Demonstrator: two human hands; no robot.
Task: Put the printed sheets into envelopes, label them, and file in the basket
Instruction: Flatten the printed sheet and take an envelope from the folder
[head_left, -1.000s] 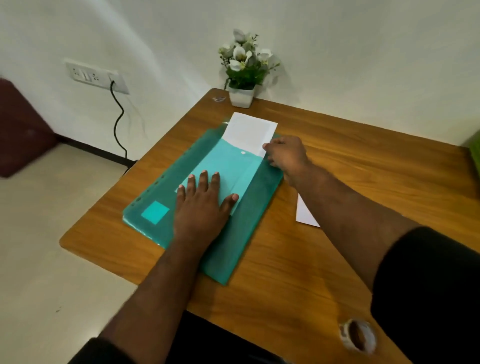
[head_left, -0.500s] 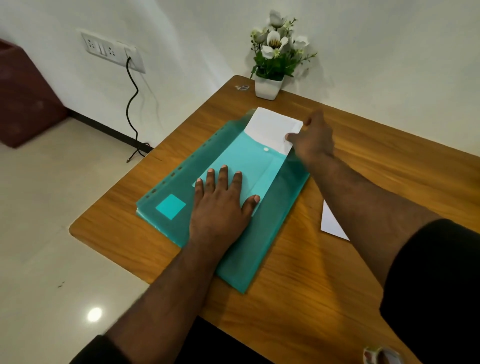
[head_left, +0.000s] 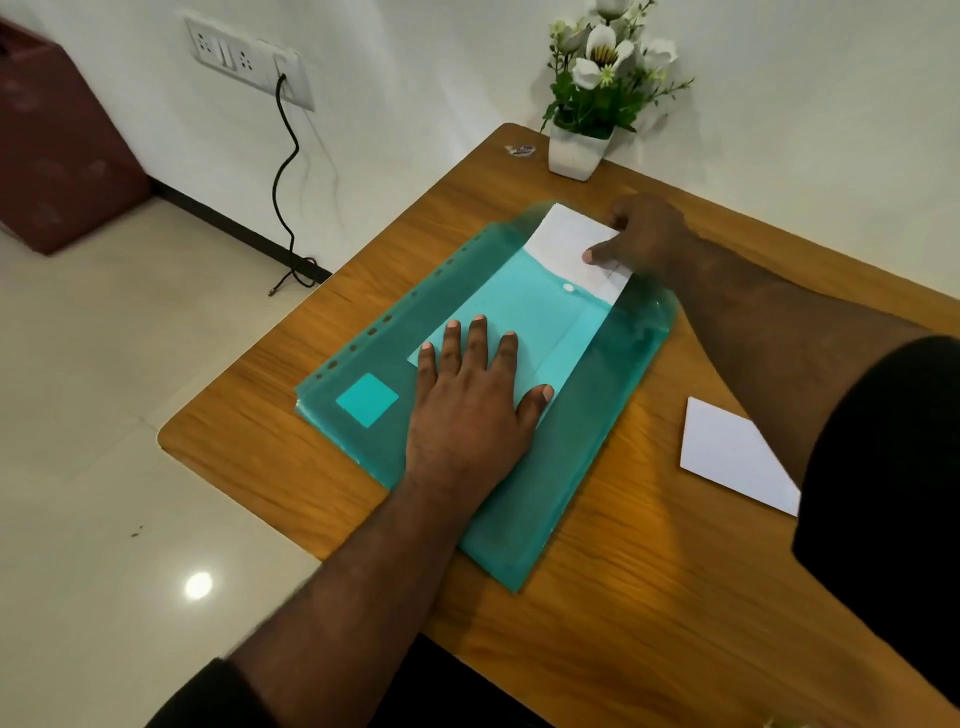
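Paper first: a white folded printed sheet (head_left: 563, 244) sits partly inside the translucent green plastic button envelope (head_left: 587, 415), its far end sticking out past the envelope's mouth, the rest showing pale turquoise through the plastic. I see the envelope lying flat on the wooden worktop (head_left: 675, 597), its punched-hole strip along the left edge and a small turquoise square label (head_left: 367, 400) near the left corner closest to me. A white snap button (head_left: 569, 287) sits just where the sheet meets the plastic.

My left hand (head_left: 470, 410) lies flat on the envelope, fingers straight and spread, pressing it down over the near end of the sheet. My right hand (head_left: 647, 236) is at the sheet's exposed far end; its grip is closed on the paper's right edge, thumb on top, fingers curled round behind.

Right of the envelope, well apart from it, a second white sheet of paper (head_left: 727, 452) lies on the worktop, partly hidden by my right sleeve. At the far edge stands a small white pot of white artificial flowers (head_left: 579, 150). A wall socket panel (head_left: 244, 54) with a black cable (head_left: 285, 171) plugged in is on the wall to the left.
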